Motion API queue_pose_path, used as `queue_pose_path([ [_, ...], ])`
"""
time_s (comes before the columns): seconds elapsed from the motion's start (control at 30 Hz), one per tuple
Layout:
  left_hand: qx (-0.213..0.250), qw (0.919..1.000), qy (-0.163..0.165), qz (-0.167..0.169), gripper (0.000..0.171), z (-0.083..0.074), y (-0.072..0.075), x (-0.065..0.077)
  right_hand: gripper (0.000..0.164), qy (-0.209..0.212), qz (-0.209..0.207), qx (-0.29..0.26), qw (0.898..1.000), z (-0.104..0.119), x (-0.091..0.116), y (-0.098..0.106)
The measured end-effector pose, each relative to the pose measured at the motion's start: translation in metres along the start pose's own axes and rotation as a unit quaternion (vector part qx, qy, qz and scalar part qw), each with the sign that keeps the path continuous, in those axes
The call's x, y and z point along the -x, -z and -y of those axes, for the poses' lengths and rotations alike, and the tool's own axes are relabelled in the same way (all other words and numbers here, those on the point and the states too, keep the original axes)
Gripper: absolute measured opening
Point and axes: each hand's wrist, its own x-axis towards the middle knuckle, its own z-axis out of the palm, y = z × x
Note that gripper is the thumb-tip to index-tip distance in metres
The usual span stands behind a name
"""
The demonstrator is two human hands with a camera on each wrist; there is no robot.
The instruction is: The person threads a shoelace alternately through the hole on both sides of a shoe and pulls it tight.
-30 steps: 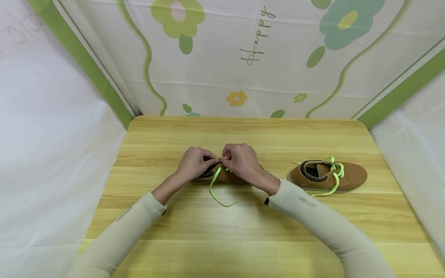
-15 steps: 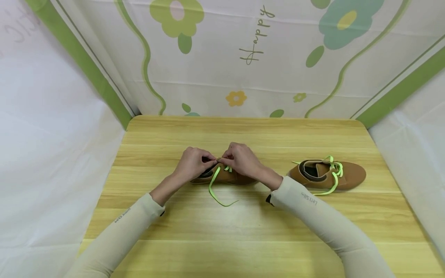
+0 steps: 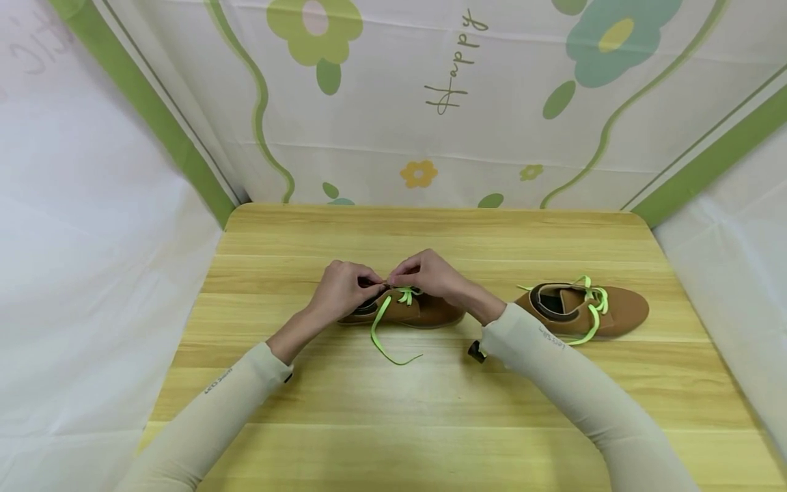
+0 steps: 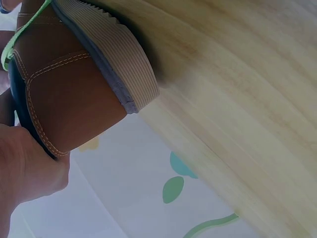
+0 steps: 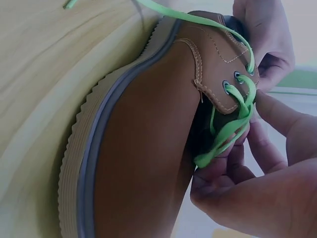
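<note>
A brown shoe with neon green laces stands on the table, toe to the right. My left hand pinches the upper edge of its lacing flap at the ankle opening. Close beside it, the thumb and fingers of my right hand pinch the shoe at the far side of the lacing. What lies between the right fingertips is hidden. In the right wrist view the green shoelace crosses between the flaps through the lower eyelets. One loose lace end hangs from the near flap onto the table.
A matching brown shoe with green laces stands at the right, toe pointing right. The wooden table ends at a white curtain printed with flowers, and white cloth hangs on both sides.
My right hand has shifted slightly up and right, baring more of the shoe's toe and crossed laces. The left hand keeps its pinch in the same place.
</note>
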Motion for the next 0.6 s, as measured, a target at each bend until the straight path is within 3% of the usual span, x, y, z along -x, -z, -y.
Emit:
queue_pose_path([
  [0.33,-0.017,0.9997,-0.008,-0.012,0.006,0.001,-0.005,0.002,0.017,-0.011,-0.058,-0.05,0.997,-0.002,0.002,0.002],
  [0.6,-0.02,0.9996,-0.004,-0.02,0.005,0.0,-0.006,0.003,0.021,0.038,-0.121,-0.1,0.987,-0.004,0.008,0.019],
])
